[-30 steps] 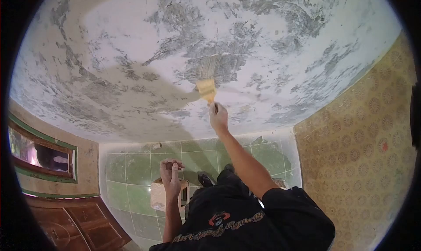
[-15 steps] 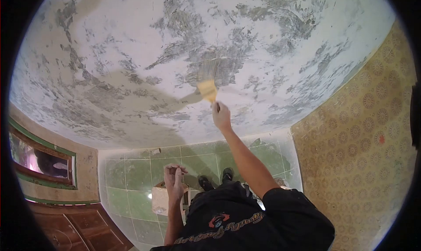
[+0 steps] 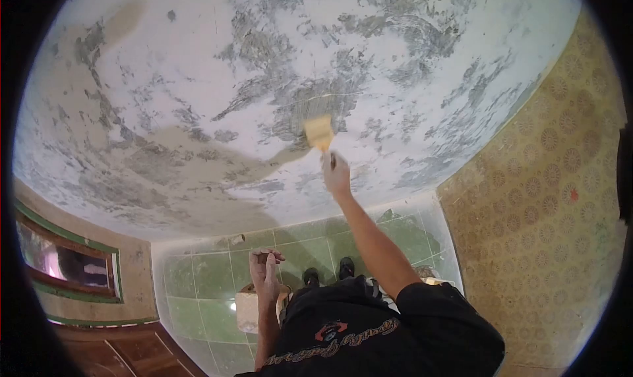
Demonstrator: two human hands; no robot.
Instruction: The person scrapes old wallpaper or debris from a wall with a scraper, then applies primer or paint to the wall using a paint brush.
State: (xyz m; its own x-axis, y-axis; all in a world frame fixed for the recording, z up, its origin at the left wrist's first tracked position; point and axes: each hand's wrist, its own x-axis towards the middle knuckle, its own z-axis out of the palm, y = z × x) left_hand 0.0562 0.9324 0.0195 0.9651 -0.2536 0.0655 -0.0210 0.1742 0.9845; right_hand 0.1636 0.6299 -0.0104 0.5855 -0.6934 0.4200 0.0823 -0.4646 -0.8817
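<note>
Tool (image 3: 319, 132): wide, pale yellow, brush or scraper (can't tell which). Working edge is pressed on wall (image 3: 198, 80), approx mid-frame, on a grey patch w/ fine streaks just above it.
R hand (image 3: 337, 174): arm stretched up; grip closed tight round tool's dark handle, just below the head.
L hand (image 3: 265, 268): low, near waist, above box (image 3: 247, 309) on green tiled floor (image 3: 198, 278). Fingers curled to thumb; can't tell if grip has anything in it.
Wall: white coat patchy, grey showing thru in many spots; patterned wall (image 3: 547, 179) adjoins at R.
Step (judged): mid-stroke over the grey patch.
Next move needs: head flat to wall, even pressure, firm wrist at full reach. More grey patches lie close on both sides.
</note>
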